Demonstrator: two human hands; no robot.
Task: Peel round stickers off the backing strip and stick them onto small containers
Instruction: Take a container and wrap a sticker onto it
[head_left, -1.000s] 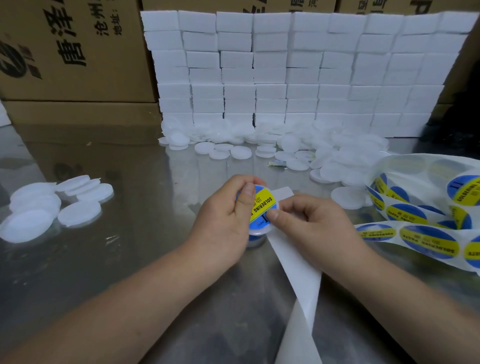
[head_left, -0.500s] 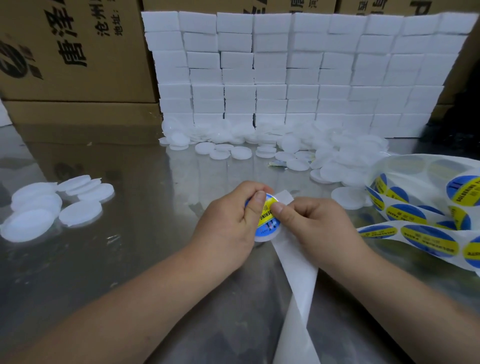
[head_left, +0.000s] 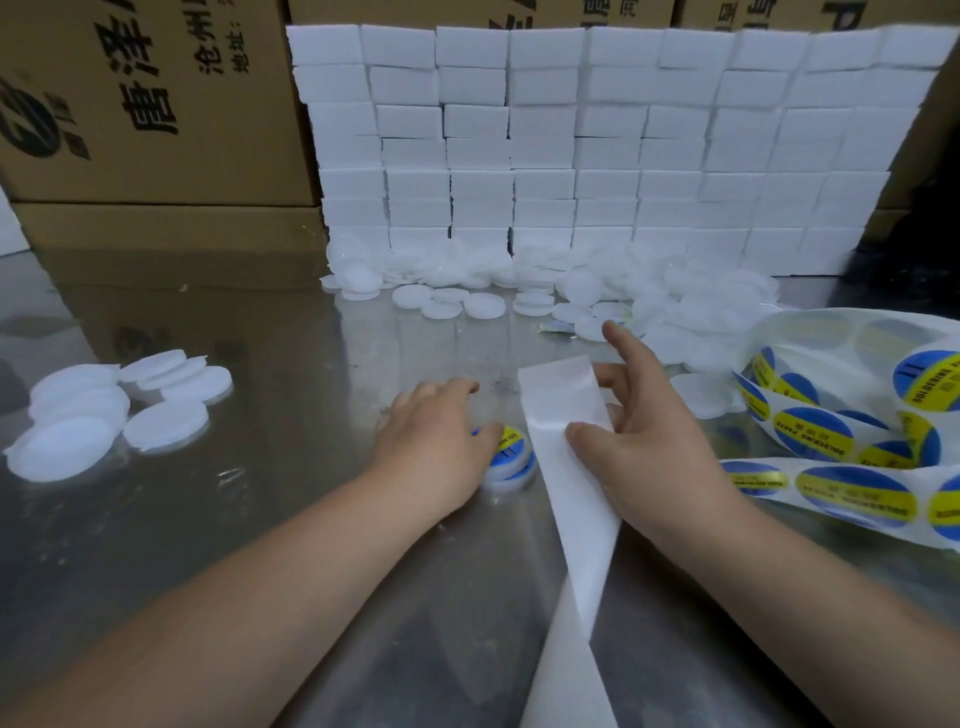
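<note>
Left hand (head_left: 436, 441) lies nearly flat, thumb pressing the labelled container (head_left: 511, 460) on the table (head_left: 291, 519), right hand (head_left: 654, 447) pinches the bare strip (head_left: 576, 499) under its thumb, index reaching toward the blanks (head_left: 701, 395); likely hazard: a tug on the looped strip creasing the unpeeled stickers (head_left: 854, 493).

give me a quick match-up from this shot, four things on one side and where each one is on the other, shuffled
Things:
1. labelled container
2. blank backing strip
3. sticker roll
4. small group of plain white containers

Places:
a. on the left part of the table
b. pinched in the right hand
c. under the thumb of the left hand
d. at the right edge of the view

Pairs: 1-c, 2-b, 3-d, 4-a
</note>
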